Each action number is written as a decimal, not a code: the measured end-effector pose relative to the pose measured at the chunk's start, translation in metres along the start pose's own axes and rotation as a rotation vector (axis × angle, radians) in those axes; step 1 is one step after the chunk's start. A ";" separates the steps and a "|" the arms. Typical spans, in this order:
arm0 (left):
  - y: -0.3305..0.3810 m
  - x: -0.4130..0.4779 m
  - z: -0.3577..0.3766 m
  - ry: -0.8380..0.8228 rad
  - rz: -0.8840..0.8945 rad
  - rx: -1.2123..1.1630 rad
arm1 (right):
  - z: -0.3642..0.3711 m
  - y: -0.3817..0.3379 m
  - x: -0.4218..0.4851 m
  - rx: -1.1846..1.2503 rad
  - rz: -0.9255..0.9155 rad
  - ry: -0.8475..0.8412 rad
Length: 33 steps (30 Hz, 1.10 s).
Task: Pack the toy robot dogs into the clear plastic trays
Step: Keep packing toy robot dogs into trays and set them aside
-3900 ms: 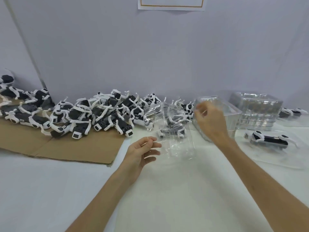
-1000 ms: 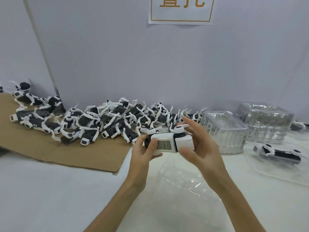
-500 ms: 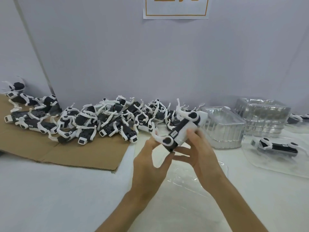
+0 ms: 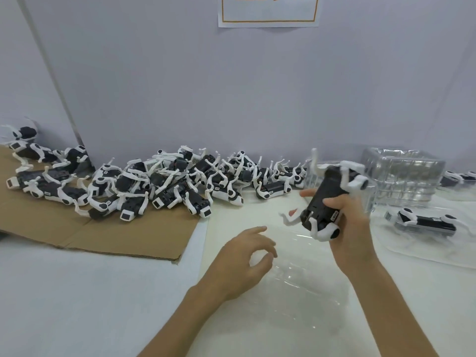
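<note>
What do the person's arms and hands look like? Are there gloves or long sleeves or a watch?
No gloves at all. The left hand and the right hand are both bare, and no rings show on the fingers. The left forearm and the right forearm are bare too, all the way to the bottom edge of the picture. No sleeve, watch or bracelet is in view.

The toy robot dog (image 4: 327,197) is black-and-white plastic with a slight gloss. The clear tray (image 4: 304,274) is thin, shiny plastic. Matt brown cardboard (image 4: 116,233) lies on the smooth white table (image 4: 77,292).
</note>
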<state>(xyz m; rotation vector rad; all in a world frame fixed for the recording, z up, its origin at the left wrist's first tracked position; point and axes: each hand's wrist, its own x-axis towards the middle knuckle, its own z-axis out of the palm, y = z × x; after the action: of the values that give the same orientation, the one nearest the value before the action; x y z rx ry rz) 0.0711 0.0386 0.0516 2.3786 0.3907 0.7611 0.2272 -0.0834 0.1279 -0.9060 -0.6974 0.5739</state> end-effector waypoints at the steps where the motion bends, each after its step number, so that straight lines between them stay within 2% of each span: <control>1: 0.000 -0.001 0.000 0.028 -0.027 -0.014 | -0.003 -0.001 0.002 -0.082 0.000 -0.004; 5: 0.001 0.001 -0.004 0.022 -0.162 -0.109 | -0.012 -0.005 0.006 -0.381 -0.140 0.008; 8: 0.000 0.002 -0.004 0.060 -0.206 -0.166 | -0.017 -0.006 0.006 -0.462 -0.218 -0.042; 12: 0.000 0.001 -0.003 0.142 -0.266 -0.246 | -0.014 -0.001 0.004 -0.581 -0.146 -0.085; 19: -0.004 0.004 0.001 0.139 -0.253 -0.310 | -0.011 0.010 0.003 -0.873 -0.057 -0.233; 22: -0.005 0.005 0.003 0.176 -0.222 -0.307 | -0.011 0.014 0.002 -0.899 -0.023 -0.246; 25: -0.005 0.006 0.005 0.229 -0.267 -0.311 | -0.012 0.016 0.002 -0.936 -0.020 -0.245; 29: 0.000 0.007 0.010 0.313 -0.300 -0.306 | -0.011 0.022 0.001 -1.097 0.007 -0.296; 33: -0.001 0.007 0.009 0.233 -0.286 -0.276 | -0.008 0.030 0.000 -1.337 0.043 -0.320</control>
<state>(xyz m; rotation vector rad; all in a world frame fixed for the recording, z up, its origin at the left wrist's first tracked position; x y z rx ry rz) 0.0817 0.0379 0.0483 1.9319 0.6617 0.8952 0.2286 -0.0725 0.0985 -2.0872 -1.3950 0.2233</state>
